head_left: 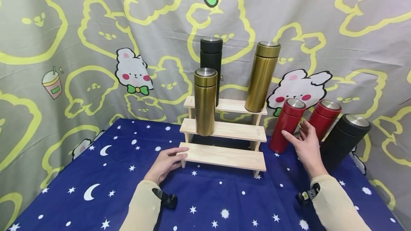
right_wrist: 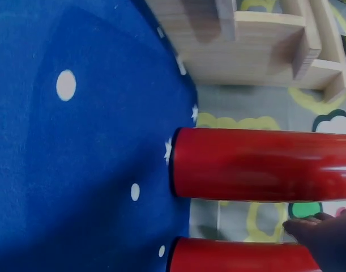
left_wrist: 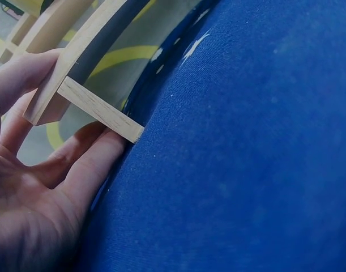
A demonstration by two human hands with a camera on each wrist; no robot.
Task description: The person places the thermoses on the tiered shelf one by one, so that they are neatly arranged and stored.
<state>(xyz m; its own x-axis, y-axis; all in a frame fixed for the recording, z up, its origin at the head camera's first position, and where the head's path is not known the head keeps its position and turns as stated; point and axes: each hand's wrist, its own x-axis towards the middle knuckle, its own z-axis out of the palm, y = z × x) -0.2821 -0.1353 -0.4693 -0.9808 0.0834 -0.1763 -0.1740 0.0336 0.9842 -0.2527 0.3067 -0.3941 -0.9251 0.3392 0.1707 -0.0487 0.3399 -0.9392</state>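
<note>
A three-step wooden stand (head_left: pixel 224 158) is on the table, and my left hand (head_left: pixel 165 163) holds the left end of its lowest step. In the left wrist view the thumb lies on the board's end while other fingers reach beneath, beside the leg (left_wrist: pixel 102 107). My right hand (head_left: pixel 309 149) is at two red thermos bottles, thumb and fingers apart. Its thumb overlaps the nearer red bottle (head_left: pixel 285 126) in the head view; its fingers overlap the other red bottle (head_left: pixel 325 117). Both stand right of the stand. The right wrist view shows fingertips (right_wrist: pixel 308 224) between the two bottles.
A gold bottle (head_left: pixel 205 106) stands on the middle step. The top step carries a black bottle (head_left: pixel 211 51) at left and another gold bottle (head_left: pixel 263 77) at right. Another black bottle (head_left: pixel 345 140) is right of my right hand. A patterned curtain (head_left: pixel 96 45) hangs behind the blue cloth (head_left: pixel 128 188).
</note>
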